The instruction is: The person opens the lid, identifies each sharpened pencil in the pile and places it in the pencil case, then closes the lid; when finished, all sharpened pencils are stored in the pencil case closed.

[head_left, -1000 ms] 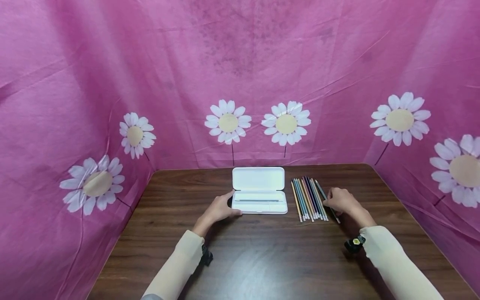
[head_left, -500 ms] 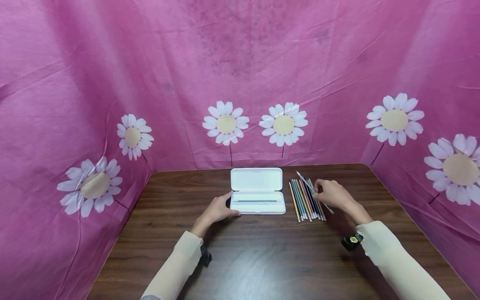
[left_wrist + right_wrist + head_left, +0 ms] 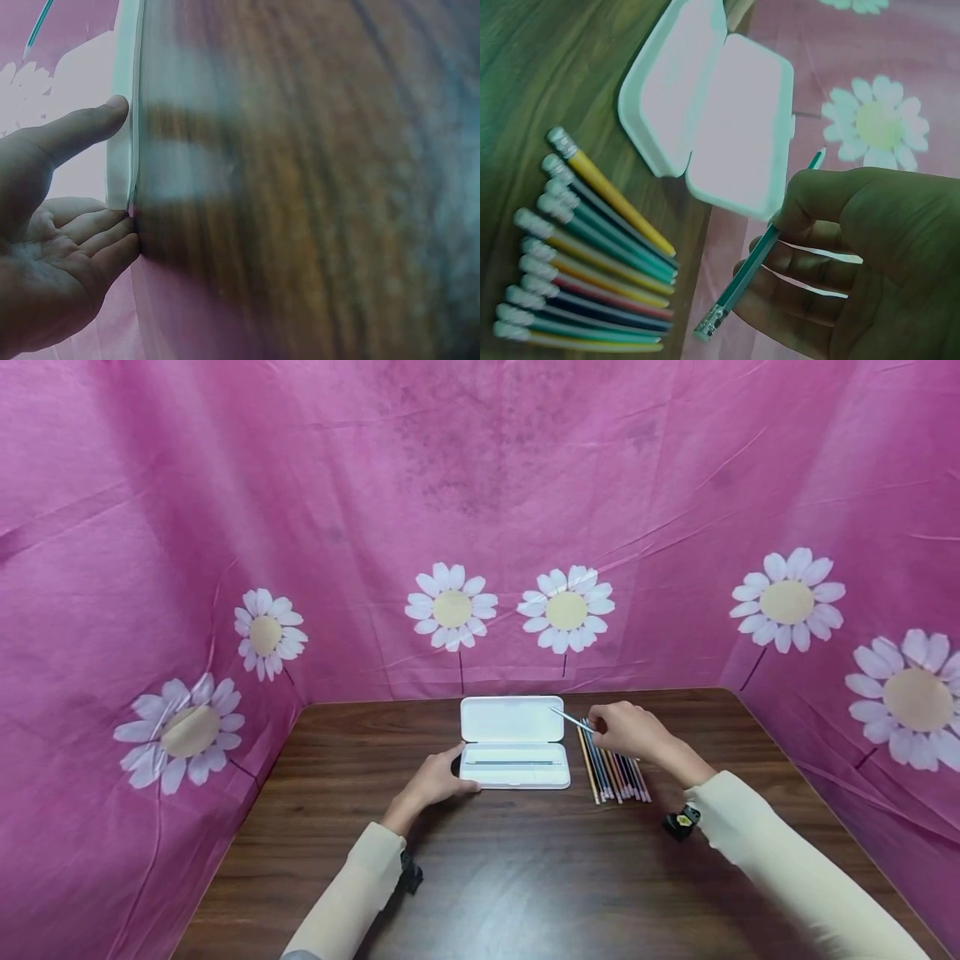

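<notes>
A white pencil case lies unfolded on the table, with one pencil lying in its base. My left hand holds the case at its left end, thumb at the near corner and fingers along the side; in the left wrist view the thumb and fingertips touch its edge. My right hand pinches a green pencil between thumb and fingers, raised above the table. Its tip points left, overlapping the lid in the head view, and its eraser end shows in the right wrist view. Beneath that hand lies a row of pencils.
The brown wooden table runs back to a pink cloth printed with daisies. The row of pencils, in several colours with erasers toward the near side, lies close to the case's right end.
My right hand has lifted the green pencil from the right of the row and carried it left over the other pencils toward the case. My left hand stays on the case.
</notes>
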Demonstrator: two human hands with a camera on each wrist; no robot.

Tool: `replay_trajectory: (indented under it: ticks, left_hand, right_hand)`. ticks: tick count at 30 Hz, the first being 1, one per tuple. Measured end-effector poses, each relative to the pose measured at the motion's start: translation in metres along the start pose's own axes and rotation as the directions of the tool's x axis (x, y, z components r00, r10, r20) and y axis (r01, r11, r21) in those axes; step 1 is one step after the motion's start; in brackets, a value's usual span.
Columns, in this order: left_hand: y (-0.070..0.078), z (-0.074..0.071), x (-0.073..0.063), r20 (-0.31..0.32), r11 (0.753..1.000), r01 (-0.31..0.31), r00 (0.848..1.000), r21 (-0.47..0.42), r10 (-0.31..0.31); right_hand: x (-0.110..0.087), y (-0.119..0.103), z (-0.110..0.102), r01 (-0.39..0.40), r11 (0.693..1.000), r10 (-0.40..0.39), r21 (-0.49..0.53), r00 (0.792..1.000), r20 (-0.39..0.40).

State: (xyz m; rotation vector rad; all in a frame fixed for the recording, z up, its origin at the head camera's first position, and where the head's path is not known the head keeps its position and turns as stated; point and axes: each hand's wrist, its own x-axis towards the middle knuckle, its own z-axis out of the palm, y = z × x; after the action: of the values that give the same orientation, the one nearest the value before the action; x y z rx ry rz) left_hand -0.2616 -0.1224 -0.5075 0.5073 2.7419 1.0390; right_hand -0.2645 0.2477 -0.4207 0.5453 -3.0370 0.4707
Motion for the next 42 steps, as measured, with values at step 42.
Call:
replay_trajectory:
  ticks: [42]
  left_hand:
    - [0.003, -0.002, 0.002, 0.017, 0.999, 0.035, 0.999, -0.033, -0.034]
  right_hand:
    - [0.083, -0.085, 0.069, 0.219, 0.967, -0.185, -0.129, 0.954, 0.234]
